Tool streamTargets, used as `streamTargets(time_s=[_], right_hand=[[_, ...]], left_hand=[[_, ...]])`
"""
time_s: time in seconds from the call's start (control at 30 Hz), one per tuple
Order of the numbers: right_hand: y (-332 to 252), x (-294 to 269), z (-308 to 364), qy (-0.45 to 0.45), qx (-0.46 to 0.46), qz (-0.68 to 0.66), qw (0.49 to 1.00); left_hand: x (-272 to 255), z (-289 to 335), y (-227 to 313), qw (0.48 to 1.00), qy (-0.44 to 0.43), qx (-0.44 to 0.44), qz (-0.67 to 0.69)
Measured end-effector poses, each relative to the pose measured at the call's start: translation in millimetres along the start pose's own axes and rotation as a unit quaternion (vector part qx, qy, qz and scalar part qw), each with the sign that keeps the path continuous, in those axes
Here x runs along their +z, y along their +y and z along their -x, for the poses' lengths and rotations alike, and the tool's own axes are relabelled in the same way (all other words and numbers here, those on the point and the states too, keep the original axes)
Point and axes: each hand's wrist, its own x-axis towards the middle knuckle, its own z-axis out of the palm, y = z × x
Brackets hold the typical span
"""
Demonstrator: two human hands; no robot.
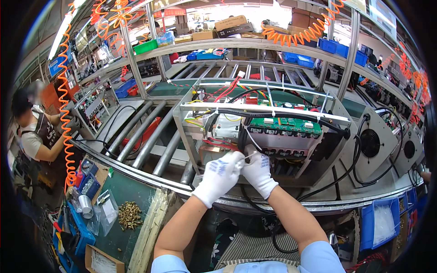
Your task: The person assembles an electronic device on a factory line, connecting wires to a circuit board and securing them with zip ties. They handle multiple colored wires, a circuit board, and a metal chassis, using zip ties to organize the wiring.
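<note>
Both my hands wear white gloves and meet at the front of an open metal chassis [181, 136]. My left hand [221, 175] is closed in a pinch on a thin white cable tie [251, 155]. Right beside it, my right hand [259, 172] is closed too, its fingertips at the other end of the tie and partly hidden. Just above them a bundle of black cables [243, 132] hangs down, with another white strip [254, 140] sticking out from it. Inside the chassis are a green circuit board [284, 126], black ribbed blocks and red wires [223, 144].
The chassis rests on a roller conveyor [157, 136]. At left, a green bench top [139, 193] holds a pile of brass fittings [130, 215] and plastic bags. A blue bin [381, 223] of white strips stands right. An orange coiled hose [63, 100] hangs left, near a co-worker [41, 127].
</note>
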Motion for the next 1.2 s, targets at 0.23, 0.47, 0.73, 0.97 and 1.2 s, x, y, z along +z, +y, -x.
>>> streamTargets(time_s=[0.23, 0.47, 0.73, 0.97, 1.2], right_hand=[[-4.7, 6.6, 3.1, 0.052, -0.043, -0.112, 0.991], [-4.7, -16.1, 10.8, -0.051, 0.015, -0.258, 0.965], [-4.8, 3.2, 1.8, 0.084, 0.203, -0.533, 0.817], [-3.2, 26.0, 10.6, 0.154, 0.140, -0.556, 0.804], [0.6, 0.0, 18.1, 0.145, 0.039, -0.376, 0.914]], left_hand=[[-19.1, 12.9, -35.9, 0.987, -0.035, -0.114, -0.111], [13.5, -14.1, -40.2, 0.995, -0.026, -0.097, 0.021], [15.2, -19.6, -32.3, 0.994, -0.009, -0.110, 0.027], [-20.7, 3.3, -11.7, 0.989, 0.010, -0.138, -0.052], [17.9, -5.4, -14.4, 0.976, 0.071, -0.087, 0.186]])
